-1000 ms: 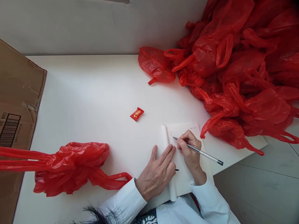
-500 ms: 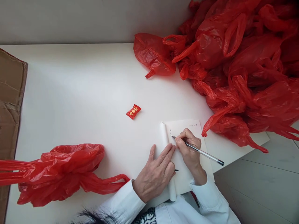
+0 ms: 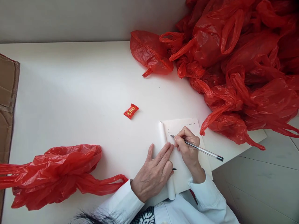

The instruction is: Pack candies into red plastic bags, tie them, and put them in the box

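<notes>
My right hand [image 3: 188,148] pinches a clear pen [image 3: 205,151], its tip resting on the top left of an open white notebook [image 3: 182,126] near the table's front right corner. A few small handwritten marks show on the page. My left hand [image 3: 155,172] lies flat with fingers stretched out, pressing down the notebook's folded-back left page. A small dark object peeks out from under its fingers. Both wrists wear white sleeves.
A small red sweet wrapper [image 3: 131,111] lies on the white table [image 3: 81,93]. A filled red plastic bag [image 3: 56,172] sits at front left. A heap of red bags [image 3: 233,62] covers the right side. A cardboard box [image 3: 7,102] stands at the left edge.
The view has drifted right, so the cardboard box now shows less. Both hands keep their hold on the notebook and pen, with the pen tip barely shifted.
</notes>
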{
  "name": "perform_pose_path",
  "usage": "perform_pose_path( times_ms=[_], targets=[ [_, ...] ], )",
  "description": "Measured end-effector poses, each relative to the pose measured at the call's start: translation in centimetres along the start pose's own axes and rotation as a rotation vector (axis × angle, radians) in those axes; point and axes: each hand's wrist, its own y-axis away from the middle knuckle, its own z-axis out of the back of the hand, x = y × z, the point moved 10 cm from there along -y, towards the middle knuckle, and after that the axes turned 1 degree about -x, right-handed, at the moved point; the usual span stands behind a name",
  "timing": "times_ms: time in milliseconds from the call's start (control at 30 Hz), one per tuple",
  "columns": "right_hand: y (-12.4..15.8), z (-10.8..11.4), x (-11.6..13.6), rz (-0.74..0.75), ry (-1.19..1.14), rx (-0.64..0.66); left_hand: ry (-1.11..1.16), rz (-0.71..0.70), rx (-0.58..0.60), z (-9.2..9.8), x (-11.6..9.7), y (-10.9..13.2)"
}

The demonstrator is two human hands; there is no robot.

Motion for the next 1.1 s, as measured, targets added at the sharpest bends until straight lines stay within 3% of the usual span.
perform_pose_path(
  times_ms=[333, 433, 567, 700, 1000, 1100],
  targets=[
    [-0.4, 0.1, -0.3, -0.036, -0.203, -0.006, 0.052, -0.008, -0.028, 0.5, -0.1, 0.1],
    [-0.5, 0.6, 0.6, -0.03, -0.374, 0.022, 0.271, 0.099, -0.18, 2.8, 1.1, 0.6],
    [1.0, 0.4, 3.2, -0.035, -0.535, 0.184, 0.46, 0.333, -0.343, 5.3, 4.1, 2.1],
    [3.6, -1.3, 5.7, -0.029, -0.604, 0.402, 0.466, 0.374, -0.408, 6.8, 4.9, 3.3],
    [5.8, -4.2, 7.8, 0.059, -0.343, 0.546, 0.385, 0.298, -0.441, 8.3, 3.2, 4.1],
    [5.9, -4.5, 8.0, 0.13, -0.101, 0.456, 0.282, 0.262, -0.414, 8.6, 2.4, 4.1]
  ],
)
